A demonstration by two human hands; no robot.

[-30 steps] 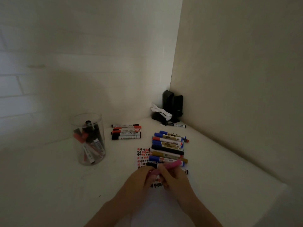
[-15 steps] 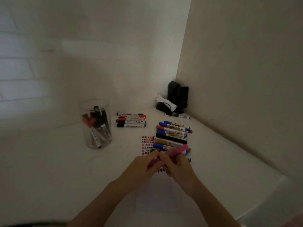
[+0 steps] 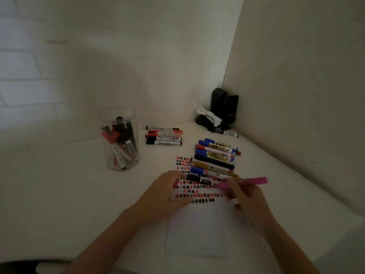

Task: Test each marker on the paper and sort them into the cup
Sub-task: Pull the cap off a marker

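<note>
Right hand (image 3: 245,196) pinched a pink marker (image 3: 245,182), tip over the white scribbled paper (image 3: 197,230) on the tabletop (image 3: 59,194). Left hand (image 3: 169,192) lay on the paper's left edge, fingers curled around a pink cap (image 3: 175,182). Clear plastic cup (image 3: 120,139) stood well left, holding markers.

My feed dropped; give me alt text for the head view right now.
The right hand holds a pink marker over the scribbled paper while the left hand rests on the sheet. Loose markers lie beyond it; a clear cup of markers stands left.
</note>
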